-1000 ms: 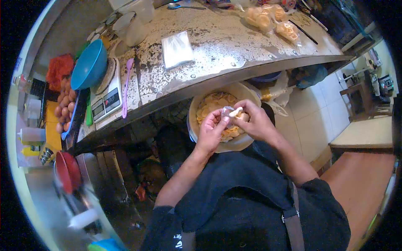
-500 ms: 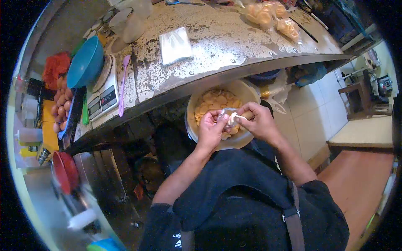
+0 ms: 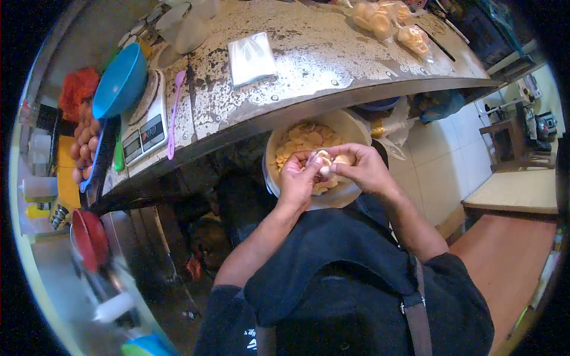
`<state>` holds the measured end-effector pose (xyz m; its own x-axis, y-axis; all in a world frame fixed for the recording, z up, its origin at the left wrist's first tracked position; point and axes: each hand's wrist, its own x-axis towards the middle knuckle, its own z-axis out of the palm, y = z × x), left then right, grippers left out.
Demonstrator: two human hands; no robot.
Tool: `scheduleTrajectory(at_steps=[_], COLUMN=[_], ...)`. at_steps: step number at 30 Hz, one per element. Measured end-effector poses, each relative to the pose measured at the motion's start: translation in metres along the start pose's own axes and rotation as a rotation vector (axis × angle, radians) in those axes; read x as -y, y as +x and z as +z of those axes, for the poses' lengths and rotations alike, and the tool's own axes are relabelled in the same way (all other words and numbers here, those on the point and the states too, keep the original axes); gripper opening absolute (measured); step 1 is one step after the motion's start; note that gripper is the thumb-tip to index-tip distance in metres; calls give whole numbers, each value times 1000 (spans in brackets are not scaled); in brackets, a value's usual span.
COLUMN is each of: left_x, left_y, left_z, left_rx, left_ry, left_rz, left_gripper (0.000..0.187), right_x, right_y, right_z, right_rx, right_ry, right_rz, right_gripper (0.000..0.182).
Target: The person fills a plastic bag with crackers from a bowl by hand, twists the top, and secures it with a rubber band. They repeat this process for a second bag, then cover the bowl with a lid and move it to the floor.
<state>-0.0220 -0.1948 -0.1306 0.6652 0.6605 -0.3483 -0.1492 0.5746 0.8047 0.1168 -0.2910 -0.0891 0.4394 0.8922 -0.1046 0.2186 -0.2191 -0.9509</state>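
the left hand (image 3: 298,178) pinches a thin clear plastic bag (image 3: 319,155); the right fingers (image 3: 351,170) close on pale round crackers (image 3: 341,160), above a round plastic tub (image 3: 346,123), at twelve o'clock from the dark apron (image 3: 332,261).

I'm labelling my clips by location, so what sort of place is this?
Probably a small food-making kitchen: there's a scale on the worn counter, eggs at the left, and a bucket of flat, round food pieces under the hands.
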Motion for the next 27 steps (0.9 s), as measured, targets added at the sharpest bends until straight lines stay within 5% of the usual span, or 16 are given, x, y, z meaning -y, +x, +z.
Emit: scheduleTrajectory(at_steps=[11,14,19,25,27], left_x=[-6,-3,-13,-1,0], left_y=[-10,-7,-11,-5,-5], left_z=[3,-3,5,-3,-7], left_rx=[64,60,70,141,119], left_ry=[-281,-327,-384,-404,-393], left_rz=[-194,-206,-205,-137,-138], left_gripper=[14,15,18,19,19], right_x=[3,9,10,16,9], right_y=[12,16,24,13,11], right_z=[12,11,16,26,20], right_rx=[-146,-170,-335,-176,-201], right_ry=[-311,-235,172,171,-145], right_rz=[-247,-4,-111,-187,-347], right_gripper=[10,10,23,33,36])
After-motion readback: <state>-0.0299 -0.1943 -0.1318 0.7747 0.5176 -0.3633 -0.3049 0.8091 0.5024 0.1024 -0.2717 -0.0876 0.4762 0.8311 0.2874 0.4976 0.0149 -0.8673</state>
